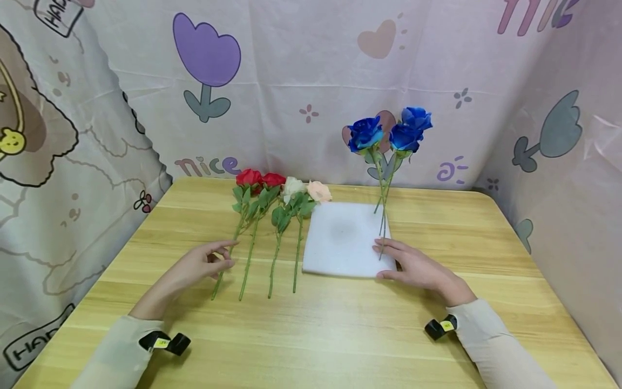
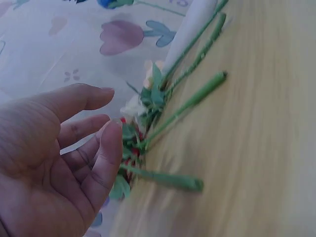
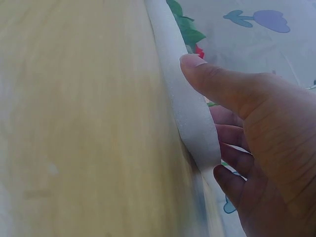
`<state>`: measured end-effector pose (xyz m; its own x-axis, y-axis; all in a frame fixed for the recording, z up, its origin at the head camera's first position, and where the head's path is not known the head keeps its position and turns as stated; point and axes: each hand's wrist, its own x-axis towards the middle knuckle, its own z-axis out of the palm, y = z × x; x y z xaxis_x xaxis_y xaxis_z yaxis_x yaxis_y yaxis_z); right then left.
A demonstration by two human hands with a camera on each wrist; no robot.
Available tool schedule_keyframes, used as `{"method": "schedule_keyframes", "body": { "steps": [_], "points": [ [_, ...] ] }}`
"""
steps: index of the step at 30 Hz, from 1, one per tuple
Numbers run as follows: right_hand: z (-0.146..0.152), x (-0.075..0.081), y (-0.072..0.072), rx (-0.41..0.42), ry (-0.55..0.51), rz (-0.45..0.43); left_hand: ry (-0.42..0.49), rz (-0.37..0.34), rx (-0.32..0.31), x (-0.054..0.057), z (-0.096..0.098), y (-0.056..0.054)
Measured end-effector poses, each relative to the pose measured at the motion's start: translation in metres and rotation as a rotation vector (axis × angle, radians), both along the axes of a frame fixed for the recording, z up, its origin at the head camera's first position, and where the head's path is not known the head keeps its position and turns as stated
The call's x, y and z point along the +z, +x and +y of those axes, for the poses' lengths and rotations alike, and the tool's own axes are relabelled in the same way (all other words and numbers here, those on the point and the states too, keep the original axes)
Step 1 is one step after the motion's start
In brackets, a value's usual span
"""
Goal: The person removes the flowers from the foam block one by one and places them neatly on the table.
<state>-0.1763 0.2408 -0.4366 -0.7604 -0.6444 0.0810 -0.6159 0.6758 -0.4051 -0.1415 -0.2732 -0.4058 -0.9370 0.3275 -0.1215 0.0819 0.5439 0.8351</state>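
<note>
My left hand [image 1: 204, 262] hovers by the stem of the leftmost red rose [image 1: 249, 177], fingers loosely bent. In the left wrist view its thumb and fingers are apart with nothing between them. A square white foam block [image 1: 335, 237] lies flat on the table. At the block's right edge is my right hand [image 1: 413, 265], thumb by the front corner and fingers reaching over the top. Three blue roses [image 1: 365, 134] rise upright and slightly tilted, their crossing stems meeting the block near the right fingertips. Whether the fingers touch a stem is hard to tell.
Beside the block lie a second red rose [image 1: 274, 180], a white rose [image 1: 293, 188] and a pale peach rose [image 1: 319, 191], stems toward me. The wooden table [image 1: 311, 335] ends at a printed cloth backdrop [image 1: 301, 59], with cloth on both sides.
</note>
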Motion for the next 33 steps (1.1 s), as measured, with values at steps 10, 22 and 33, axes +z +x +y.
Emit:
{"method": "schedule_keyframes", "body": {
  "steps": [10,22,33],
  "points": [
    [0.0,0.002,0.0,-0.008,0.009,-0.008,-0.001,0.016,-0.091,0.011,0.035,-0.012],
    [-0.001,0.001,0.0,-0.001,0.005,-0.011,-0.018,0.058,-0.204,0.019,0.073,-0.026],
    [0.0,0.001,0.0,-0.024,0.001,-0.021,0.053,0.059,-0.288,0.018,0.108,-0.04]
  ]
}}
